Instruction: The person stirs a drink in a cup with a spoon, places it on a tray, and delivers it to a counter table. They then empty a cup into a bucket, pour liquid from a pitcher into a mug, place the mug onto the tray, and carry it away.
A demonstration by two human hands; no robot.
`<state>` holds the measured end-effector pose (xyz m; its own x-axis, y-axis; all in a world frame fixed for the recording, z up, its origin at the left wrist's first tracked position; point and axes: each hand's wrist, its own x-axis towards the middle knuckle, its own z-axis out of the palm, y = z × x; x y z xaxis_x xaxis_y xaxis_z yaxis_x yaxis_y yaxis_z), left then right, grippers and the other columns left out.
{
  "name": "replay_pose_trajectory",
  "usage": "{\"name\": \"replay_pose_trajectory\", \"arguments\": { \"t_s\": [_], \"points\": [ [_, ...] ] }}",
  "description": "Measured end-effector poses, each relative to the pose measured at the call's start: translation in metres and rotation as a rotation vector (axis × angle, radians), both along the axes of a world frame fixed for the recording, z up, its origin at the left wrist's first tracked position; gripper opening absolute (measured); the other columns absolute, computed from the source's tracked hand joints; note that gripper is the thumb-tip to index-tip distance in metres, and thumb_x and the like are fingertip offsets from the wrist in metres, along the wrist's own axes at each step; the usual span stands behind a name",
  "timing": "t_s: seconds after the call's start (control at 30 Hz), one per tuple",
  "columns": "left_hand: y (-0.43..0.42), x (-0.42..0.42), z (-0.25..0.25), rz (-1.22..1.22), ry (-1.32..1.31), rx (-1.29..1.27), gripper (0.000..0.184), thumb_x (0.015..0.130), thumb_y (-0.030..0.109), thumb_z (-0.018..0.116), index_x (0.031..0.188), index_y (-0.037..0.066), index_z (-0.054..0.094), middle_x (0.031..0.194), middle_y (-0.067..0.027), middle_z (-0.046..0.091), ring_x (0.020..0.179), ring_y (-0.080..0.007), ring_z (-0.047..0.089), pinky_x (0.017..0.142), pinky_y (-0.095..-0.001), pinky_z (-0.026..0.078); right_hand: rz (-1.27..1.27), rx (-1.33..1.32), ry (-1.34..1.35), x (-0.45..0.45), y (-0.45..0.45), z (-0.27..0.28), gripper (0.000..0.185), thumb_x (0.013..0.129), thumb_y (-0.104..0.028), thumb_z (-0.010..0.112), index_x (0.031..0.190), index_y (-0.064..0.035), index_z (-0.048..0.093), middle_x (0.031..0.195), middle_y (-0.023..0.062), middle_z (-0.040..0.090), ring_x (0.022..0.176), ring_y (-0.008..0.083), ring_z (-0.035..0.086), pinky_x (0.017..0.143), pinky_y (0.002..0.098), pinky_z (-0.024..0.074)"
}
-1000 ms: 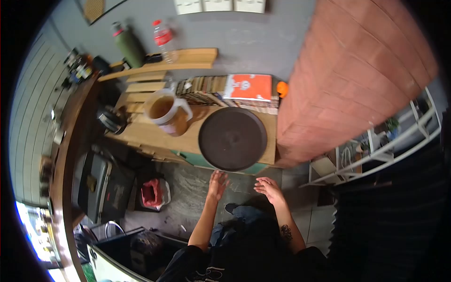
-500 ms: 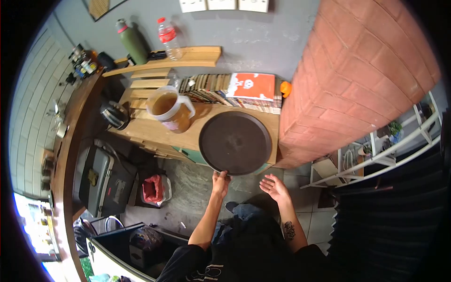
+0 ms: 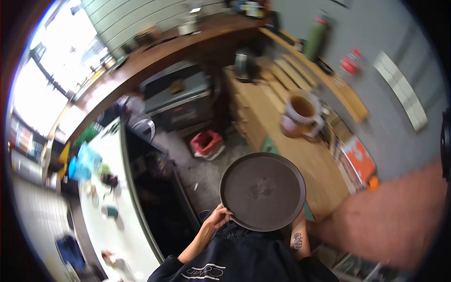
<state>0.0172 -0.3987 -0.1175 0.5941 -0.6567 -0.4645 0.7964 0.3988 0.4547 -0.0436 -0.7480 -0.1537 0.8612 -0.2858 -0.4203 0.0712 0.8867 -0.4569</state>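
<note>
Grips one round, dark-brown tray (image 3: 263, 191) at its lower-left rim with the left hand (image 3: 219, 216), closing firmly on the edge. Sets the right hand (image 3: 300, 218) at the tray's lower right, mostly hidden by the rim; cannot tell whether clasped on the tray or merely resting against it. Holds the tray in front of one dark shirt (image 3: 239, 258), beside one wooden counter (image 3: 303, 160), with one tattoo (image 3: 297, 241) showing on the right forearm. Faces one single-handled pitcher (image 3: 292, 125) of amber liquid, standing on the counter near one row of books (image 3: 339, 136), too blurred to count, topped by one orange cover (image 3: 359, 160). Shows two bottles along one wooden ledge (image 3: 352, 104): one green flask (image 3: 315, 41) and one clear, red-capped bottle (image 3: 349, 64). Takes in, farther off, one dark kettle (image 3: 245, 66), one red-lined bin (image 3: 209, 146) on the floor, one dark case (image 3: 176, 101) beyond the bin, and one white worktop (image 3: 129, 225) at left.
</note>
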Motion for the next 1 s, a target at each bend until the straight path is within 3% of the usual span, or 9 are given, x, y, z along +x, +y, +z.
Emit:
{"name": "replay_pose_trajectory", "arguments": {
  "t_s": [0.2, 0.3, 0.37, 0.5, 0.57, 0.73, 0.9, 0.97, 1.0],
  "points": [
    [0.080, -0.045, -0.030, 0.469, -0.184, 0.041, 0.047, 0.079, -0.008, 0.055, 0.126, -0.004, 0.053, 0.103, -0.0135, 0.068, 0.084, -0.0189, 0.070, 0.078, -0.0300, 0.059, 0.523, 0.189, -0.144, 0.169, 0.092, 0.074, 0.062, 0.099, -0.039, 0.058, 0.148, -0.0047, 0.041, 0.138, 0.0134, 0.056, 0.130, 0.0277, 0.052, 0.106, 0.0423, 0.0475],
    [0.099, -0.059, 0.028, 0.834, -0.144, 0.251, 0.043, 0.076, -0.007, 0.057, 0.119, -0.006, 0.057, 0.093, -0.0112, 0.069, 0.077, -0.0168, 0.069, 0.070, -0.0257, 0.058, 0.795, 0.229, -0.162, 0.241, 0.167, 0.092, 0.064, 0.099, -0.038, 0.058, 0.150, -0.0040, 0.038, 0.139, 0.0132, 0.056, 0.131, 0.0274, 0.051, 0.105, 0.0414, 0.0481],
    [0.127, -0.080, 0.019, 0.990, -0.165, 0.280, 0.042, 0.074, -0.007, 0.057, 0.116, -0.007, 0.057, 0.094, -0.0119, 0.069, 0.077, -0.0167, 0.069, 0.068, -0.0262, 0.057, 0.970, 0.220, -0.183, 0.275, 0.219, 0.093, 0.061, 0.101, -0.035, 0.056, 0.151, -0.0046, 0.037, 0.145, 0.0123, 0.052, 0.132, 0.0269, 0.051, 0.108, 0.0420, 0.0459],
    [0.134, -0.093, 0.049, 1.312, -0.070, 0.513, 0.034, 0.070, -0.006, 0.054, 0.103, -0.014, 0.062, 0.089, -0.0167, 0.070, 0.062, -0.0217, 0.068, 0.056, -0.0266, 0.057, 1.341, -0.228, -0.412, 0.308, 0.310, 0.088, 0.049, 0.102, -0.019, 0.056, 0.147, -0.0051, 0.043, 0.138, 0.0098, 0.056, 0.125, 0.0194, 0.055, 0.106, 0.0343, 0.0439],
    [0.131, -0.105, 0.030, 1.546, 0.084, 0.195, 0.029, 0.072, -0.003, 0.055, 0.099, -0.011, 0.063, 0.088, -0.0182, 0.069, 0.061, -0.0237, 0.067, 0.057, -0.0264, 0.056, 1.463, -0.334, -0.463, 0.310, 0.356, 0.090, 0.045, 0.102, -0.016, 0.055, 0.145, -0.0077, 0.045, 0.136, 0.0078, 0.057, 0.122, 0.0196, 0.057, 0.103, 0.0350, 0.0465],
    [0.101, -0.122, 0.014, 1.959, 0.235, -0.018, 0.041, 0.071, 0.008, 0.062, 0.110, -0.005, 0.064, 0.104, -0.0156, 0.068, 0.097, -0.0324, 0.066, 0.094, -0.0441, 0.053, 1.713, -0.400, -0.459, 0.297, 0.443, 0.098, 0.038, 0.103, -0.016, 0.056, 0.140, -0.0086, 0.052, 0.119, 0.0029, 0.066, 0.105, 0.0121, 0.062, 0.092, 0.0282, 0.0504],
    [0.042, -0.129, 0.006, 2.329, 0.218, -0.305, 0.061, 0.070, 0.024, 0.063, 0.127, 0.004, 0.057, 0.123, -0.0145, 0.061, 0.113, -0.0353, 0.059, 0.101, -0.0509, 0.048, 1.968, -0.560, -0.607, 0.257, 0.512, 0.096, 0.038, 0.102, -0.019, 0.060, 0.135, -0.0016, 0.056, 0.121, 0.0065, 0.066, 0.110, 0.0143, 0.061, 0.097, 0.0294, 0.0469],
    [0.029, -0.116, 0.015, 2.527, 0.102, -0.354, 0.066, 0.072, 0.029, 0.061, 0.132, 0.003, 0.053, 0.130, -0.0161, 0.058, 0.116, -0.0349, 0.057, 0.099, -0.0514, 0.048, 2.018, -0.661, -0.884, 0.242, 0.539, 0.084, 0.040, 0.100, -0.018, 0.060, 0.135, 0.0011, 0.055, 0.122, 0.0083, 0.066, 0.111, 0.0167, 0.060, 0.098, 0.0312, 0.0465],
    [0.026, -0.111, 0.022, 2.571, 0.181, -0.269, 0.065, 0.075, 0.031, 0.060, 0.133, 0.004, 0.053, 0.129, -0.0155, 0.059, 0.116, -0.0350, 0.058, 0.100, -0.0517, 0.047, 1.937, -0.792, -1.078, 0.233, 0.550, 0.083, 0.039, 0.098, -0.019, 0.062, 0.128, 0.0049, 0.058, 0.116, 0.0159, 0.069, 0.108, 0.0235, 0.065, 0.096, 0.0343, 0.0485]
  ]
}}
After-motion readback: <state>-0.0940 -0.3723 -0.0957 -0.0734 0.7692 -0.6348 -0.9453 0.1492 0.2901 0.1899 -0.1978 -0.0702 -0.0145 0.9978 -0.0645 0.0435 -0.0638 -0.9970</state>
